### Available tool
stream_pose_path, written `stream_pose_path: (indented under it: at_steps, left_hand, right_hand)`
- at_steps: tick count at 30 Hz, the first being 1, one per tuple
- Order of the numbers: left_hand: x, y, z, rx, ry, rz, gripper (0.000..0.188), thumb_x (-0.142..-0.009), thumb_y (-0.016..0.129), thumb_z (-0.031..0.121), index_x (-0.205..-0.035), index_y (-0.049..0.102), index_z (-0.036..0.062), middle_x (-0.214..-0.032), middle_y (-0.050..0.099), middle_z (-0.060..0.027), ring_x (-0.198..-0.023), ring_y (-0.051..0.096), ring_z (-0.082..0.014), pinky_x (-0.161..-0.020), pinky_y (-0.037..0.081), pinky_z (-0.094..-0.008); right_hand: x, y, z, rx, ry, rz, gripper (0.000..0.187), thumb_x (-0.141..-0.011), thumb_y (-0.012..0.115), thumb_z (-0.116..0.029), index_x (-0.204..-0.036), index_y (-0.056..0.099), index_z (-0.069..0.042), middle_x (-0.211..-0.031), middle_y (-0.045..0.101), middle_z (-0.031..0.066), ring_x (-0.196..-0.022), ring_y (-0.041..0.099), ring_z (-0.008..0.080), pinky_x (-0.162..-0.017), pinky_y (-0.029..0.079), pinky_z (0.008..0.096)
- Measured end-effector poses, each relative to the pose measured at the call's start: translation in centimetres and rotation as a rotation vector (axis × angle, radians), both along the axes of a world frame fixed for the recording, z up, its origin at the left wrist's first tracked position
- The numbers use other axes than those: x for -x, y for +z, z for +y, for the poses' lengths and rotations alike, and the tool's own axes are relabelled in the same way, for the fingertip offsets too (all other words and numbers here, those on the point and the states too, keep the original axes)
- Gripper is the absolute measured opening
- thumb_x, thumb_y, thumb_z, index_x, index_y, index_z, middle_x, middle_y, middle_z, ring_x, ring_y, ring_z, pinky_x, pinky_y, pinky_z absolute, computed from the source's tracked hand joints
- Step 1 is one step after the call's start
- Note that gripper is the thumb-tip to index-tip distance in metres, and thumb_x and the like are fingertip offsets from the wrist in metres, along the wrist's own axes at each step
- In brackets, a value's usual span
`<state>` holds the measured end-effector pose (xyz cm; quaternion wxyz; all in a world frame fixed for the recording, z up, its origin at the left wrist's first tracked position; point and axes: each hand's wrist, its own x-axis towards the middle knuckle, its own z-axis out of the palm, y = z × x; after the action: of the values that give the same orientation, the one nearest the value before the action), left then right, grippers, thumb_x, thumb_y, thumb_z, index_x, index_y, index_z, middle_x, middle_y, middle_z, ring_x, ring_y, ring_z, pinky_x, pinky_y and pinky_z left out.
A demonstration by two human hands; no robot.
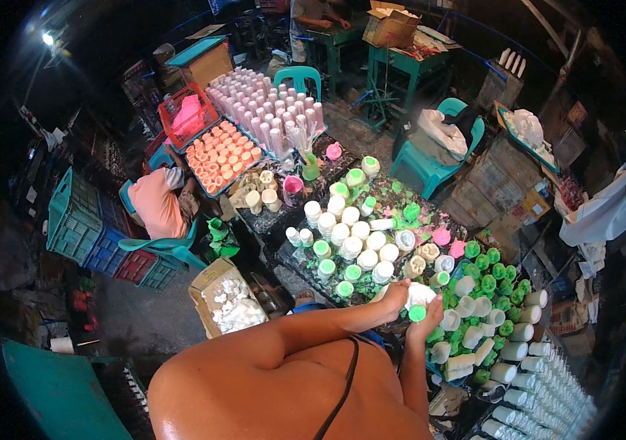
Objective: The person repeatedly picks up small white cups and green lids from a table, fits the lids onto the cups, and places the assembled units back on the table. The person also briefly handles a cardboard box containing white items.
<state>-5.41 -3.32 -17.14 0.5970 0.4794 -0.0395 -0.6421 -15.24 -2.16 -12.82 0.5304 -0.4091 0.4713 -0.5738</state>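
Both my hands are in front of me at the near edge of a cluttered worktable [295,265]. Between them is a white rounded piece [421,293] with a bright green round end [417,313] facing me. The fingers of my left hand [396,295] close on its left side. My right hand [432,320] grips it from the right, the thumb near the green end. Just beyond stand white cylindrical moulds [367,259], several with green tops [352,273]. Beside my right hand lie white cups [467,306] and green moulded pieces [505,328].
A cardboard box [205,304] of white lumps is at my left. Farther off are a tray of orange cups [223,155], rows of pale wrapped cylinders [276,117] and a teal chair [437,161]. A person in an orange shirt [157,202] sits at left; stacked crates [78,220] are behind.
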Motion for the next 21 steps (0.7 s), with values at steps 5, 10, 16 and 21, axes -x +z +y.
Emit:
stream_pose_path:
  at_steps: [5, 10, 16, 21]
  left_hand:
    - [0.0, 2.4, 0.4, -0.050, -0.008, 0.137, 0.031, -0.109, 0.042, 0.024, -0.111, 0.061, 0.0002, -0.099, 0.068, -0.0127, -0.087, 0.065, -0.0242, -0.077, 0.054, -0.0413]
    - [-1.3, 3.5, 1.1, -0.056, -0.086, 0.242, 0.041, -0.110, 0.035, 0.033, -0.116, 0.060, 0.0011, -0.105, 0.071, -0.0172, -0.090, 0.071, -0.0317, -0.083, 0.059, -0.0471]
    - [-2.1, 3.5, 1.4, -0.129, -0.089, 0.257, 0.034, -0.109, 0.038, 0.024, -0.116, 0.062, 0.0012, -0.105, 0.071, -0.0156, -0.093, 0.071, -0.0302, -0.084, 0.059, -0.0447]
    - [-3.0, 2.8, 2.0, -0.166, -0.199, 0.347, 0.031, -0.107, 0.041, 0.027, -0.113, 0.065, 0.0084, -0.101, 0.071, -0.0072, -0.087, 0.070, -0.0236, -0.073, 0.058, -0.0405]
  right_hand:
    - [0.0, 0.5, -0.4, -0.202, 0.030, -0.212, 0.040, -0.109, 0.043, -0.033, -0.106, 0.062, 0.002, -0.097, 0.066, 0.0104, -0.086, 0.064, 0.0182, -0.078, 0.054, 0.0346]
    - [0.1, -1.6, -0.9, -0.278, 0.080, -0.213, 0.036, -0.109, 0.046, -0.030, -0.107, 0.066, 0.000, -0.095, 0.068, 0.0058, -0.084, 0.063, 0.0139, -0.080, 0.051, 0.0315]
    - [0.1, -0.6, -0.9, -0.384, 0.119, -0.134, 0.041, -0.109, 0.047, -0.034, -0.100, 0.069, -0.001, -0.090, 0.069, 0.0050, -0.078, 0.060, 0.0124, -0.074, 0.049, 0.0305]
    - [0.3, 0.4, -1.0, -0.325, 0.204, 0.034, 0.047, -0.108, 0.047, -0.036, -0.091, 0.070, 0.001, -0.081, 0.068, 0.0044, -0.074, 0.060, 0.0133, -0.072, 0.049, 0.0332]
